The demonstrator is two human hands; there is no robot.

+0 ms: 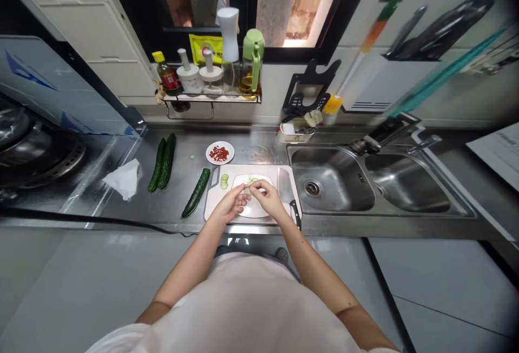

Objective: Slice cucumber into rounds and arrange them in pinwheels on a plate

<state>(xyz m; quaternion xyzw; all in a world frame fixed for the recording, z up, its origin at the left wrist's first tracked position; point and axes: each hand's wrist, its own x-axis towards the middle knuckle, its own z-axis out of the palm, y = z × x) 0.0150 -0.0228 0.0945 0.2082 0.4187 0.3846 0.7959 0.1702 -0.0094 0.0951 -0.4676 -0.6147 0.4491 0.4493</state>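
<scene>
Both hands meet above a white plate (253,211) on the white cutting board (214,197). My left hand (232,203) has its fingers curled, with thumb and fingertips at a pale green cucumber slice (247,191). My right hand (265,197) pinches the same slice from the other side. More slices (253,179) lie on the plate behind the fingertips, and a short row of slices (224,181) rests on the board to the left. At the board's right side lies a knife (286,184), its black handle pointing toward the front edge.
Left of the board are a whole cucumber (195,193), two more cucumbers (162,162) and a white cloth (125,179). Behind it stands a plate of chopped red pieces (219,153). A double sink (332,180) is at the right; a condiment rack (211,98) hangs behind.
</scene>
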